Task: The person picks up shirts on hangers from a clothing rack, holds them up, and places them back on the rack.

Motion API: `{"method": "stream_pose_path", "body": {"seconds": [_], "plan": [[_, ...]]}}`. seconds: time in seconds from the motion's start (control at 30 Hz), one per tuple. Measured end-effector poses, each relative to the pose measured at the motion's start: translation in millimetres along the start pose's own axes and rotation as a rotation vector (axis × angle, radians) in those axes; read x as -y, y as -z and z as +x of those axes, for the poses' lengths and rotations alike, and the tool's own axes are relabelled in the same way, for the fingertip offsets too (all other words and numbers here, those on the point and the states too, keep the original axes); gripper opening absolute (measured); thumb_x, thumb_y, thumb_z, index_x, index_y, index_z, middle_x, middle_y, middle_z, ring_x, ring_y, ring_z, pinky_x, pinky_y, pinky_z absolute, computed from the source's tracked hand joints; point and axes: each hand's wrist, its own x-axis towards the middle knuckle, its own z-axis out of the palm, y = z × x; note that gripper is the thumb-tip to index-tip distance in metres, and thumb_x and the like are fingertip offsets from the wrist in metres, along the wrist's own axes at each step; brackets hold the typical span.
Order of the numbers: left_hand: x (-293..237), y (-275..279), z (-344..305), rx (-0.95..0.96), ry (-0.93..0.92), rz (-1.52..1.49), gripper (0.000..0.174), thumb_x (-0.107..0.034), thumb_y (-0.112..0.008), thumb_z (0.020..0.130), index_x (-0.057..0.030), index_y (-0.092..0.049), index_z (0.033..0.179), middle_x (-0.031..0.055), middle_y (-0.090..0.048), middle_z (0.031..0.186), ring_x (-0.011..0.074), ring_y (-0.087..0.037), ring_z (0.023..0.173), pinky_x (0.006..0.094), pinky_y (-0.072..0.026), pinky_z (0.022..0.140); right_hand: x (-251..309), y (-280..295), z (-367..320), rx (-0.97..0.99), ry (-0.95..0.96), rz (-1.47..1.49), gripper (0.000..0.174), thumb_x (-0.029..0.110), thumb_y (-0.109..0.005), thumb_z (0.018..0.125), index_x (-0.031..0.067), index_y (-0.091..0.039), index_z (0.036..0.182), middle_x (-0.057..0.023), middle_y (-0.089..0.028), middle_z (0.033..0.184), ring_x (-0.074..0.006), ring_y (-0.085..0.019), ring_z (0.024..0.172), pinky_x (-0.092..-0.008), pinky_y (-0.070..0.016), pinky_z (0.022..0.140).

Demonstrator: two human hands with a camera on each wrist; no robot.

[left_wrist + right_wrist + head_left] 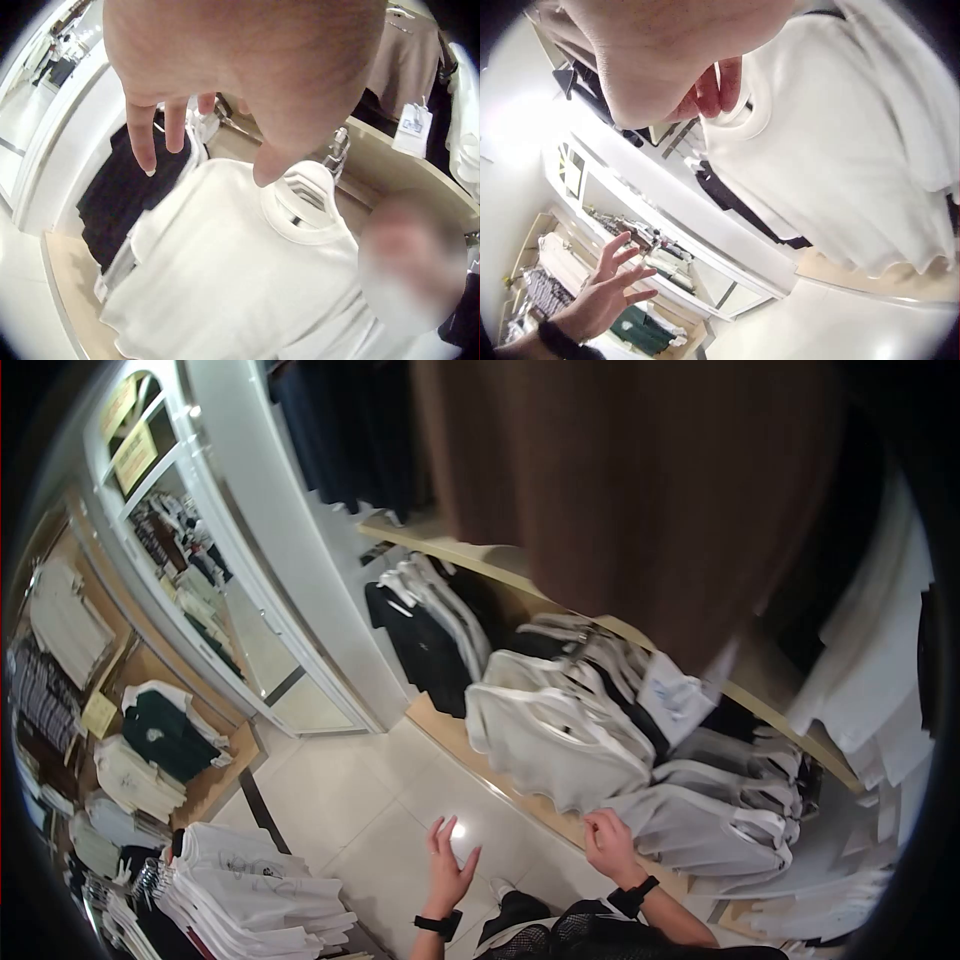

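My left hand [450, 868] is raised over the tiled floor with its fingers spread and nothing in them. In the left wrist view a white long-sleeved top [240, 255] hangs beyond that hand, its collar near the thumb. My right hand [613, 850] is held up at the right, fingers loosely bent and holding nothing. It overlaps the edge of a light grey top [710, 830] in the head view. In the right wrist view its fingertips [730, 86] show in front of the white top's collar.
A wooden shelf [540, 595] runs above the hanging tops, with a brown garment [630, 470] close overhead. Black shirts [420, 645] hang at the rack's far end. White T-shirts [250, 880] hang at lower left. A white-framed glass door [230, 580] stands beyond the tiled floor [370, 810].
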Motion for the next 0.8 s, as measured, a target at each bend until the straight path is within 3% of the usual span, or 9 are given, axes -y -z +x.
{"method": "stream_pose_path", "body": {"seconds": [0.1,0.17,0.2,0.27,0.3,0.37,0.6,0.8], "plan": [[27,50,15,-0.087,0.042,0.005,0.074,-0.018,-0.08,0.097,-0.007,-0.042,0.159,0.025,-0.037,0.16,0.0446,-0.049,0.142,0.0499,-0.0492,0.113,39,-47,48,0.064,0.145,0.029,0.014,-0.001,-0.07,0.092,0.003,-0.07,0.104,-0.0129,-0.071,0.098,-0.0349,-0.071,0.086,-0.0414,-0.0584,0.075],[37,78,20,-0.187,0.112,0.005,0.056,-0.015,-0.077,0.099,-0.0048,-0.053,0.149,0.0231,-0.052,0.147,0.0385,-0.063,0.128,0.0462,-0.0546,0.103,57,-77,70,0.15,0.133,0.099,0.013,0.0,-0.07,0.093,0.0026,-0.071,0.105,-0.0134,-0.073,0.095,-0.0343,-0.073,0.086,-0.0406,-0.0594,0.075],[46,88,22,-0.196,0.122,0.009,0.056,-0.015,-0.077,0.099,-0.0048,-0.053,0.149,0.0231,-0.052,0.147,0.0385,-0.063,0.128,0.0462,-0.0546,0.103,64,-91,78,0.16,0.139,0.106,0.013,0.0,-0.07,0.093,0.0026,-0.071,0.105,-0.0134,-0.073,0.095,-0.0343,-0.073,0.086,-0.0406,-0.0594,0.075],[63,101,27,-0.232,0.216,-0.015,0.033,-0.012,-0.074,0.101,-0.002,-0.065,0.131,0.02,-0.067,0.126,0.0322,-0.073,0.107,0.0423,-0.0577,0.091,74,-118,93,0.165,0.121,0.171,0.013,0.001,-0.07,0.094,0.0017,-0.071,0.107,-0.0156,-0.075,0.095,-0.0346,-0.074,0.084,-0.0413,-0.0601,0.075],[72,104,30,-0.241,0.223,-0.02,0.033,-0.012,-0.074,0.101,-0.002,-0.065,0.131,0.02,-0.067,0.126,0.0322,-0.073,0.107,0.0423,-0.0577,0.091,78,-128,99,0.175,0.129,0.17,0.013,0.001,-0.07,0.094,0.0017,-0.071,0.107,-0.0156,-0.075,0.095,-0.0346,-0.074,0.084,-0.0413,-0.0601,0.075],[89,106,41,-0.303,0.179,-0.017,0.019,-0.01,-0.073,0.101,-0.0007,-0.069,0.117,0.0177,-0.071,0.111,0.0301,-0.076,0.095,0.0405,-0.0583,0.085,82,-146,115,0.241,0.103,0.166,0.012,0.002,-0.07,0.096,0.0008,-0.072,0.108,-0.0168,-0.076,0.097,-0.0339,-0.074,0.082,-0.0412,-0.0607,0.073],[148,118,112,-0.284,0.218,-0.071,0.016,-0.007,-0.073,0.1,-0.0005,-0.07,0.115,0.017,-0.073,0.111,0.0297,-0.074,0.096,0.0387,-0.0591,0.086,85,-213,185,0.293,0.082,0.181,0.01,0.004,-0.071,0.097,0.0006,-0.072,0.106,-0.0162,-0.075,0.096,-0.0308,-0.075,0.078,-0.0392,-0.0612,0.07],[191,148,234,-0.251,0.066,-0.018,0.009,-0.008,-0.073,0.099,-0.0018,-0.072,0.106,0.0168,-0.073,0.104,0.0359,-0.073,0.097,0.0422,-0.057,0.085,74,-287,272,0.268,0.089,0.229,0.009,0.006,-0.072,0.098,0.0016,-0.072,0.105,-0.0142,-0.074,0.093,-0.0309,-0.073,0.077,-0.0383,-0.0599,0.068]]}}
